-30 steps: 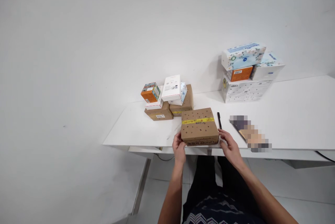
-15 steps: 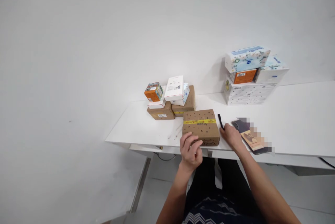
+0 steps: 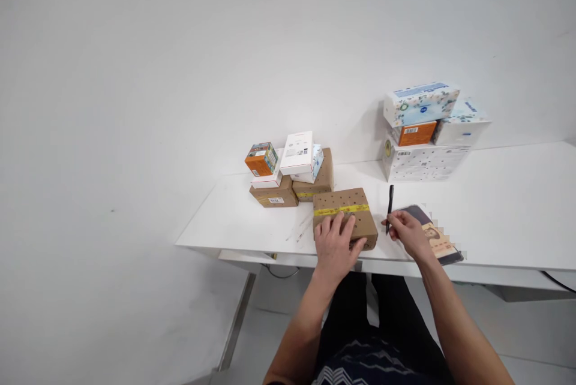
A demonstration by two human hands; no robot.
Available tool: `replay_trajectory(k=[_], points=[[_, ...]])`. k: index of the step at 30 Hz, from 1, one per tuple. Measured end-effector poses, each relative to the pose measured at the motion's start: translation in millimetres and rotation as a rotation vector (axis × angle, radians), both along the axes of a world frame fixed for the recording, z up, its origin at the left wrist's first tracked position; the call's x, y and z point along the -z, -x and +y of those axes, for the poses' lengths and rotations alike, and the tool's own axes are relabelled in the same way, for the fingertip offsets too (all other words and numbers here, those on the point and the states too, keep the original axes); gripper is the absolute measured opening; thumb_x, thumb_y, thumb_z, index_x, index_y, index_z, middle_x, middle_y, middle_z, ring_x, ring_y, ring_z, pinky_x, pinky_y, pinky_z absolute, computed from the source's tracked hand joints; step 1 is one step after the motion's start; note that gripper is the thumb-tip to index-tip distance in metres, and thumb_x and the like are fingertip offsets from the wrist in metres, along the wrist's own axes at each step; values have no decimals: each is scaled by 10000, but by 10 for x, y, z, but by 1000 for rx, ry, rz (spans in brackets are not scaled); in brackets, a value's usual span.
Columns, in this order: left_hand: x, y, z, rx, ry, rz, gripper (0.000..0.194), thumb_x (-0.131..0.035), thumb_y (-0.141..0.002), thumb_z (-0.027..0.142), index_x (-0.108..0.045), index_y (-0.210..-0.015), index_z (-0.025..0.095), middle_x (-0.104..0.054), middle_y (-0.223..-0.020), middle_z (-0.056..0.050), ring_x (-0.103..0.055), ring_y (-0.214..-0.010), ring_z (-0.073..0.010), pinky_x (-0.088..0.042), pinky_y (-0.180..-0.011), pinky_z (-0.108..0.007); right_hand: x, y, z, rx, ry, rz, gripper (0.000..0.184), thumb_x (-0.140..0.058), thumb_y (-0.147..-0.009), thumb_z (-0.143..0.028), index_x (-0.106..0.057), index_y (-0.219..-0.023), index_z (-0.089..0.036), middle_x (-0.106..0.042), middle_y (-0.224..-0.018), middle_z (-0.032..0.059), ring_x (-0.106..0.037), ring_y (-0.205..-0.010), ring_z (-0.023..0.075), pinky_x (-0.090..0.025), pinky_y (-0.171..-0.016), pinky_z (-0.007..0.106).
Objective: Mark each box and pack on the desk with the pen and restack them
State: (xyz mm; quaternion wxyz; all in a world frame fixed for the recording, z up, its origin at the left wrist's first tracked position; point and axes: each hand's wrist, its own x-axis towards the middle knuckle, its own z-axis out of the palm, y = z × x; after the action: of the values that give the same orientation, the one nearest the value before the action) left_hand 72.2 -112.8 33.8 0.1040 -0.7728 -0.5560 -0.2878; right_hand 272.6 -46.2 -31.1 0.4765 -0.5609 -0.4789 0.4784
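A brown cardboard box (image 3: 335,200) with small dark dots and a yellow tape strip sits near the table's front edge. My left hand (image 3: 333,247) lies on its top and near side, fingers apart, without gripping it. Just right of the box, my right hand (image 3: 408,232) pinches a black pen (image 3: 390,199), which stands nearly upright above the table. Partly behind the right hand and wrist lies a phone (image 3: 435,240) with a picture on its case.
On the left stand stacked cartons: a brown box (image 3: 273,195), an orange box (image 3: 261,164) and a white box (image 3: 297,154). Against the wall at right, tissue packs (image 3: 420,103) rest over another orange box (image 3: 416,134) and a large white pack (image 3: 425,164). All are on a white table (image 3: 508,205).
My left hand has moved up from the box's front edge onto its top. The right hand has lifted the pen from the table and shifted right, partly over the phone.
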Motion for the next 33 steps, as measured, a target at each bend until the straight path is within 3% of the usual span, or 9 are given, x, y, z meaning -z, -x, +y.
replay_trajectory(k=[2,5,8,12,15,20,33], points=[[-33,-29,-15,0,9,23,477,-598,-789,475,-587,-1198,229,-596,-1200,-121,-492,-1010,-336,-390,-807,-459,-147,51,5,83,-33,270,398,-697,-685,-446,-555,-916,-154,-663,-739,36,-498,-448,84,-431,-439,241],[-93,-69,-7,-1,20,35,480,-613,-776,496,-593,-1167,219,-618,-1116,-125,-508,-979,-326,-406,-791,-445,-431,158,7,166,-126,412,356,-720,-689,-426,-571,-893,-175,-625,-733,5,-549,-530,94,-469,-507,246],[-126,-95,51,10,50,29,526,-643,-742,523,-589,-1150,196,-622,-1015,-128,-529,-952,-318,-419,-813,-451,-726,298,-20,228,-249,367,269,-672,-756,-426,-538,-809,-199,-531,-578,-51,-511,-502,84,-423,-481,213],[-89,-103,137,83,58,-44,515,-672,-728,475,-577,-1145,189,-604,-1089,-124,-521,-1083,-326,-398,-939,-463,-963,523,-54,137,-361,257,271,-556,-834,-479,-539,-864,-210,-510,-572,-55,-464,-469,90,-397,-458,225],[-33,-96,166,112,57,-78,530,-659,-744,448,-552,-1182,169,-578,-1223,-138,-483,-1186,-347,-371,-999,-486,-955,672,-33,99,-358,75,361,-467,-856,-539,-563,-909,-195,-582,-652,-8,-523,-539,129,-446,-535,267],[0,-86,188,111,89,-88,538,-659,-736,427,-555,-1181,145,-589,-1220,-167,-500,-1174,-366,-392,-976,-516,-818,775,45,121,-360,-328,424,-388,-873,-550,-583,-866,-174,-622,-646,34,-568,-588,177,-441,-615,291],[0,-76,183,114,79,-123,542,-672,-724,445,-565,-1158,138,-605,-1202,-155,-504,-1171,-358,-392,-991,-496,-747,757,109,114,-353,-496,527,-321,-882,-593,-600,-917,-147,-645,-641,79,-600,-578,204,-423,-587,289]])
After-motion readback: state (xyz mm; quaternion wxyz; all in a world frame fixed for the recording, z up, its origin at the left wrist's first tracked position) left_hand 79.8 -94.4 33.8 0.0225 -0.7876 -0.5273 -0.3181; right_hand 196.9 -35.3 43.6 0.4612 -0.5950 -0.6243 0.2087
